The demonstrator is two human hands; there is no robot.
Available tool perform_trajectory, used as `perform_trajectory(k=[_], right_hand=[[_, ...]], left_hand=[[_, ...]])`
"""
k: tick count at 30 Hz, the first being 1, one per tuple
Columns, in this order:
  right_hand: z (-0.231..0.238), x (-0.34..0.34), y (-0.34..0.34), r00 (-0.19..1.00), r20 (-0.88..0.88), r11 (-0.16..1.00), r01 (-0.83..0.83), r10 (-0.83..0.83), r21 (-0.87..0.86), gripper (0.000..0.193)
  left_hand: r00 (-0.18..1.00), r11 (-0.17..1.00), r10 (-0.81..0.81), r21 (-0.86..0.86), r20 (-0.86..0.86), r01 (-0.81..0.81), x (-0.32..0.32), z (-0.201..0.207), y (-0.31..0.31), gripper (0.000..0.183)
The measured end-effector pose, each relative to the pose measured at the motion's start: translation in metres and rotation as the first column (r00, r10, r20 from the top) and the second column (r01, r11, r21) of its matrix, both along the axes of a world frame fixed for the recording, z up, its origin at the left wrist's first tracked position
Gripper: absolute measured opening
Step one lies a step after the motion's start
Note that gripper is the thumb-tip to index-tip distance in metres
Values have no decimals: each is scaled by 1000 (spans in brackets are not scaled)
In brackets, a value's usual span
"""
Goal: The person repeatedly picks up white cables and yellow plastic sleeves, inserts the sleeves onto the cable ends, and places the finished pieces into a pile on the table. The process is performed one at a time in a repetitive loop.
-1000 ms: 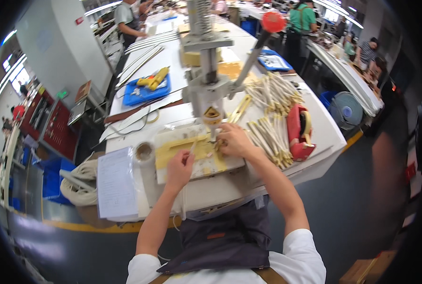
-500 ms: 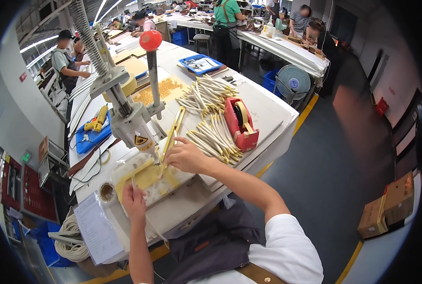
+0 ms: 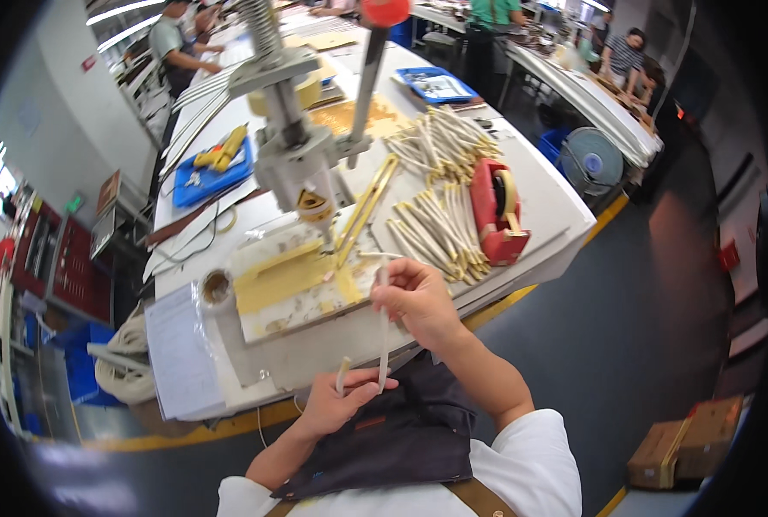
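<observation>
My right hand (image 3: 422, 303) pinches the upper part of a white cord (image 3: 384, 343) in front of the table edge. Its lower end reaches my left hand (image 3: 330, 408), whose fingers are closed around it. A short cord end with a yellowish tip (image 3: 343, 376) sticks up from that same hand. Beyond them stands a hand press (image 3: 298, 159) with a red ball knob (image 3: 385, 10). Under its tip lies a white board (image 3: 263, 324) covered partly with yellow tape. A slim yellow-edged metal bar (image 3: 369, 207) slants beside the press.
White cords with yellow tips (image 3: 435, 233) lie in bundles beside a red tape dispenser (image 3: 497, 215). A blue tray (image 3: 216, 177) holds a yellow glue gun (image 3: 223, 152). Left of the board are a roll (image 3: 217, 289) and a paper sheet (image 3: 177, 358). Several people work farther off.
Both hands have drawn back from the press toward my body, moving right in the picture. A white cord now stretches between them. The view has shifted, too.
</observation>
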State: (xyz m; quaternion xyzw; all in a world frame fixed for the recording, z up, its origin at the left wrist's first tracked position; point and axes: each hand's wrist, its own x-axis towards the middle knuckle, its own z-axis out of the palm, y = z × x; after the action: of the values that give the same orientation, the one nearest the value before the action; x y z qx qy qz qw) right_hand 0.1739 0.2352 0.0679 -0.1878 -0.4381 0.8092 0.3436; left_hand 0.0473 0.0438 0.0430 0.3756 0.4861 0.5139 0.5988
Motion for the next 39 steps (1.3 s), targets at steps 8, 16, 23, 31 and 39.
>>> perform_trajectory(k=[8,16,23,31,39], right_hand=[[-25,-7,6,988,86,992,129,-127,-17,18],[-45,-9,12,987,70,989,145,-142,-34,20],[-45,-10,10,988,84,991,133,-130,-34,22],[-31,-9,7,966,164,980,189,-197,64,21],[-15,0,11,998,-35,990,38,-43,-138,28]], left_hand=[[983,987,-124,-83,134,135,-4,-3,-10,42],[980,990,-111,-70,163,123,-6,-4,-10,41],[989,965,-50,-248,138,83,-4,-3,-7,27],[999,958,0,-288,-32,-9,4,0,-7,21],[998,959,45,-279,-39,-54,7,2,-8,17]])
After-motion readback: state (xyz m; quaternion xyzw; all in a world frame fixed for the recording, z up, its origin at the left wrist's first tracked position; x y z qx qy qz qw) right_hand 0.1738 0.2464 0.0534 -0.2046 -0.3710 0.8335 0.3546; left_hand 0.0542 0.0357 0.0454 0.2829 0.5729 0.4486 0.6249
